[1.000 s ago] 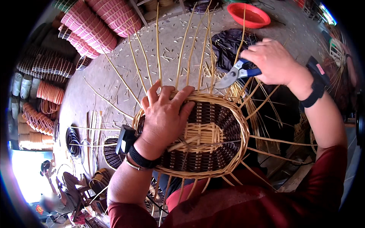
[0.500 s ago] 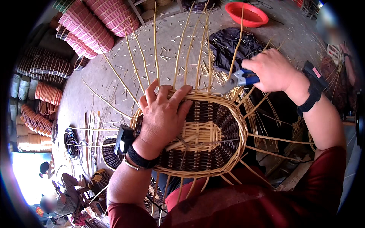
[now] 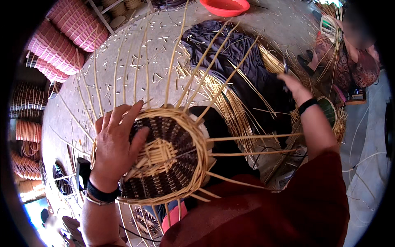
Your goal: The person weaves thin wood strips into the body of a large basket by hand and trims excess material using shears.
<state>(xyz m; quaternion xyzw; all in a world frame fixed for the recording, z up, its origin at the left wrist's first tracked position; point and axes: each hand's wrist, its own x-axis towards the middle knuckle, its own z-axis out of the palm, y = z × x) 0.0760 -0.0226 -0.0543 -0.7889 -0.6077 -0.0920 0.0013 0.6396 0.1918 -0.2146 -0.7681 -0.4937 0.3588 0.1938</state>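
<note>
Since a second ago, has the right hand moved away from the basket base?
Yes. The right hand has swung out rightward with the clippers, off the basket base, over the dark cloth toward the straw pile.

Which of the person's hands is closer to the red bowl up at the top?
Right. The right hand reaches out over the dark cloth, below the red bowl. The left hand lies flat on the basket base, farther away.

Half-woven basket on the lap, worker's clutter all round.

The left hand [image 3: 117,146] lies on the wicker basket base [image 3: 164,154], near centre. Far behind lies a dark cloth [image 3: 242,61], a plastic basin [image 3: 224,6] beyond it. Stacked baskets [image 3: 61,37] stand far left; the right hand [image 3: 294,84] reaches right.
</note>
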